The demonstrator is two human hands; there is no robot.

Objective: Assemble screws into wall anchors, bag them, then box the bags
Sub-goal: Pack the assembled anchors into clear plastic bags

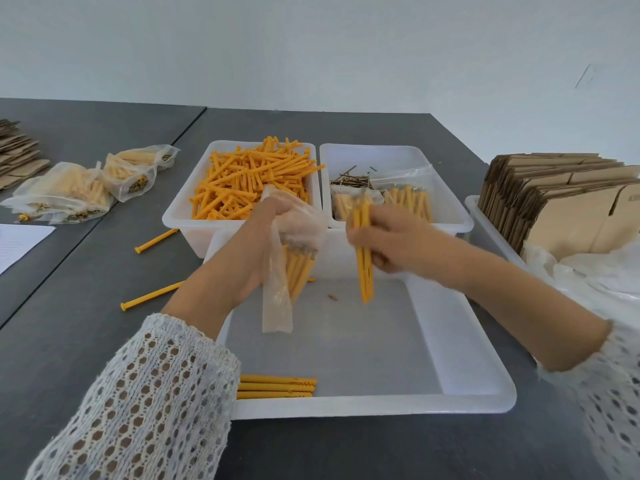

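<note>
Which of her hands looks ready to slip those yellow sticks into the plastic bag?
Probably the right hand: it grips a bundle of yellow anchors beside the bag, apart from it. The left hand is busy holding that partly filled bag.

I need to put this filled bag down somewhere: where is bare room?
Free: the near tray's floor right of the three anchors, and table between paper and loose anchors. Crowded: both far bins.
</note>
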